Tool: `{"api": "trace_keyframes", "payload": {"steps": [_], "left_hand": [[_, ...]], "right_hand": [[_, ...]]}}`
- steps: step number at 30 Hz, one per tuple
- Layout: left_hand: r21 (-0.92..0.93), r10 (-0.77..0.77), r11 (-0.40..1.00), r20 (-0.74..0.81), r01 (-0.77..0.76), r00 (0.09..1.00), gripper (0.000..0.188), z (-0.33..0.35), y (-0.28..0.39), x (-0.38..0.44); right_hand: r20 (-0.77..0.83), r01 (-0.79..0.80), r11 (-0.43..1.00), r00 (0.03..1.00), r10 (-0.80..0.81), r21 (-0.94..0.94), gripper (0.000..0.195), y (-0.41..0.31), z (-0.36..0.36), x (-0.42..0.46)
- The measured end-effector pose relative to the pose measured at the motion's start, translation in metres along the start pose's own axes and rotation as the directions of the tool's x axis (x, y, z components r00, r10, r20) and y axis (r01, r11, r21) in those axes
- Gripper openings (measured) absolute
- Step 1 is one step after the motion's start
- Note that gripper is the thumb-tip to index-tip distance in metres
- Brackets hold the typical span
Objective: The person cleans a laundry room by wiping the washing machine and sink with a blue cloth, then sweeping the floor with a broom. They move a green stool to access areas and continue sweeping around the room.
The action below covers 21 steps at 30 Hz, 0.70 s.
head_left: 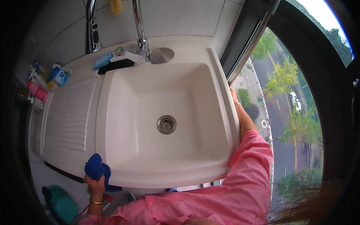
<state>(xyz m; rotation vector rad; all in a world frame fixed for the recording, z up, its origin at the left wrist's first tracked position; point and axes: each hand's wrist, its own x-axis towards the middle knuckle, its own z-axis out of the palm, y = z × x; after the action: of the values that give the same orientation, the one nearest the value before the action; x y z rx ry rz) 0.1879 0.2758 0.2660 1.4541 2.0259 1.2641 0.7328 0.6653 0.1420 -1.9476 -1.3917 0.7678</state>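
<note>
My left hand (95, 185) grips a bunched blue cloth (95, 167) at the front left corner of the sink; part of the cloth hangs down beside the hand. My right hand (234, 95) is at the far right, beyond the sink's right rim, close to the lower end of a metal pole (249, 54) by the window. Its fingers are mostly hidden, so its hold cannot be told. Between my arms lies a white basin (168, 90) with a metal drain strainer (166, 124). A ribbed drainboard (73, 118) adjoins it on the left.
Behind the basin stand a chrome faucet (143, 42), a round metal cover (162, 55) and a blue brush (102, 61). Several bottles, one pink (38, 91), crowd the back left corner. A teal bucket (63, 204) is on the floor at left. A window (281, 112) borders the right side.
</note>
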Motion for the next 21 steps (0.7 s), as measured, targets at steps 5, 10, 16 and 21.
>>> {"api": "trace_keyframes", "payload": {"steps": [5, 10, 16, 21], "left_hand": [[-0.013, -0.006, 1.000, 0.043, 0.007, 0.999, 0.034, 0.002, -0.013, 0.004], [-0.010, 0.009, 1.000, 0.031, -0.008, 0.999, 0.035, -0.003, -0.013, 0.000], [-0.024, -0.035, 0.999, 0.042, 0.037, 0.998, 0.036, 0.001, -0.009, 0.002], [-0.027, -0.028, 0.999, 0.032, 0.029, 0.999, 0.033, -0.004, -0.004, -0.003]], "right_hand": [[0.027, 0.122, 0.988, 0.992, -0.120, -0.092, 0.032, 0.012, -0.006, 0.035], [-0.040, 0.151, 0.985, 0.987, -0.155, -0.077, 0.035, -0.004, -0.001, 0.024], [-0.006, 0.210, 0.970, 0.978, -0.211, 0.126, 0.031, -0.024, -0.015, 0.008], [-0.059, 0.197, 0.926, 0.980, -0.188, 0.323, 0.023, -0.063, -0.032, -0.014]]}}
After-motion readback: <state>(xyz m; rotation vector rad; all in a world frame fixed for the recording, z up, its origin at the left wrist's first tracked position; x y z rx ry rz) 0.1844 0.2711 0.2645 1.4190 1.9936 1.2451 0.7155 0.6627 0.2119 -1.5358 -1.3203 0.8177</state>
